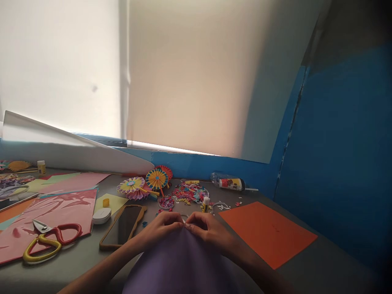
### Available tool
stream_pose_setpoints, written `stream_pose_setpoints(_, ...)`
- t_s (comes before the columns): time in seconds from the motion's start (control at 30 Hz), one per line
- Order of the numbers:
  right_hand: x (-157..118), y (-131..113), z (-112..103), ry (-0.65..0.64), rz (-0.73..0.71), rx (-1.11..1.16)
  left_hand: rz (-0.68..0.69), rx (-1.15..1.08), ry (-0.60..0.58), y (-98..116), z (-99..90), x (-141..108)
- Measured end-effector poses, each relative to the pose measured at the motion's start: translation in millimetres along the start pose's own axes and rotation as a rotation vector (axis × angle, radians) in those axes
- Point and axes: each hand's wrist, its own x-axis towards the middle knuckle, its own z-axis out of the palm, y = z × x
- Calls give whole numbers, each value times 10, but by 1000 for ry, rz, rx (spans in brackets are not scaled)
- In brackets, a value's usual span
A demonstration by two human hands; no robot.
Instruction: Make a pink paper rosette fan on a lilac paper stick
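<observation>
A large purple sheet (183, 261) rises toward me from the bottom of the head view, its top edge at my fingertips. My left hand (167, 224) pinches that edge from the left. From the right, my right hand (202, 226) pinches the same edge, and the fingertips of both hands nearly meet. Just behind the hands stands a glue stick (206, 204). An orange sheet (269, 232) lies flat to the right. A phone in a brown case (124, 226) rests left of my hands.
Red-and-yellow scissors (45, 241) lie on pink paper (70, 204) at the left, near a white case (101, 215). Folded paper rosettes (157, 178), a pile of paper scraps (190, 194) and a plastic bottle (229, 183) sit along the back.
</observation>
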Motion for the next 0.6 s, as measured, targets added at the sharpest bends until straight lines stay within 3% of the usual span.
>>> stream_pose_setpoints(0.1,1,7,-2,0,26,31,-7,-17,12,-24,-5,17)
stream_pose_setpoints(0.33,26,225,-221,19,-12,88,-114,49,-121,0,-115,-36)
stream_pose_setpoints(0.6,-32,223,-278,112,-11,184,-79,72,-66,28,-197,-46)
